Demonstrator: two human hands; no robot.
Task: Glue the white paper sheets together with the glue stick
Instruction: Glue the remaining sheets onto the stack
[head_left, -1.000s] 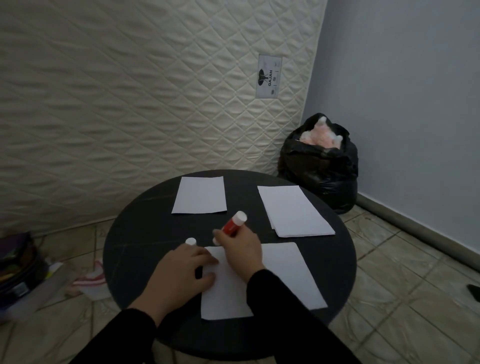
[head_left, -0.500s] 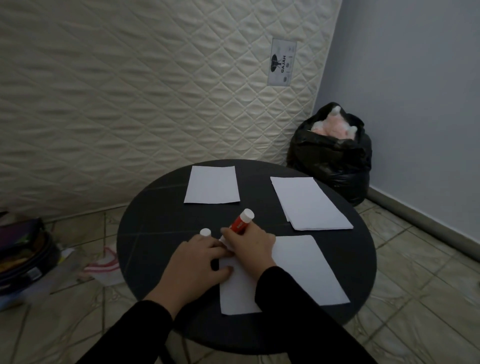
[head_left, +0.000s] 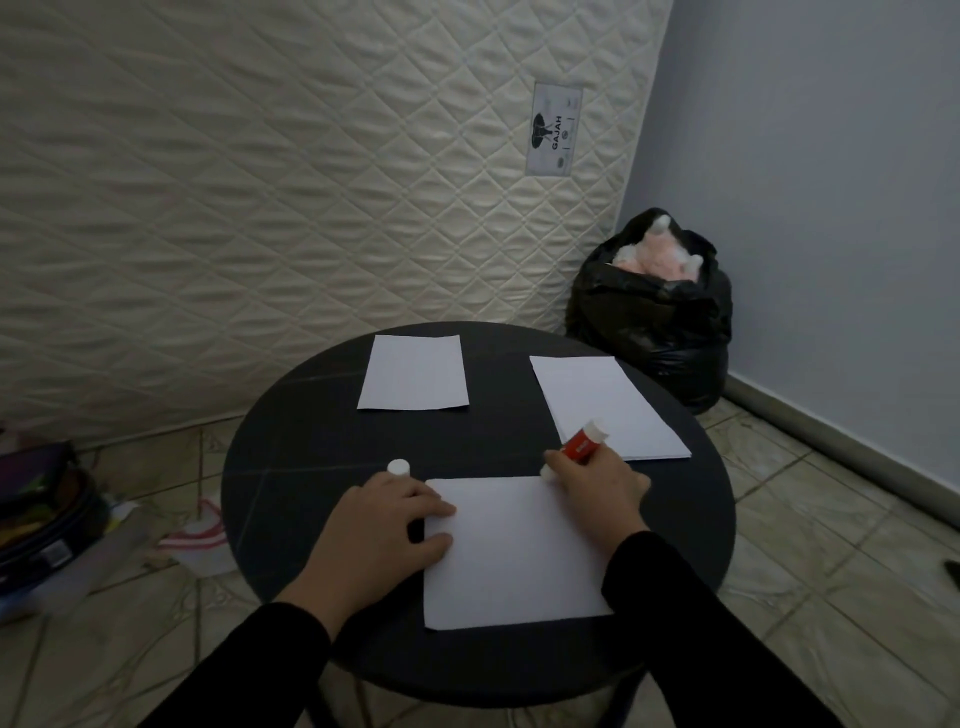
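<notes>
A white paper sheet (head_left: 514, 551) lies on the near part of the round black table (head_left: 311, 467). My left hand (head_left: 384, 535) rests flat on the sheet's left edge, fingers spread. My right hand (head_left: 597, 488) grips a red glue stick (head_left: 584, 442), its lower tip touching the sheet's far right corner. The white cap (head_left: 399, 467) stands on the table just beyond my left hand. A single sheet (head_left: 414, 372) lies at the far side, and a small stack of sheets (head_left: 608, 405) lies at the right.
A quilted mattress (head_left: 260, 182) leans against the wall behind the table. A black bag (head_left: 654, 317) with pink and white stuff sits in the corner at the right. Bags and clutter (head_left: 47, 519) lie on the tiled floor at the left.
My right hand has slid the glue stick from the sheet's far left corner along the far edge to the far right corner. My left hand stayed on the left edge.
</notes>
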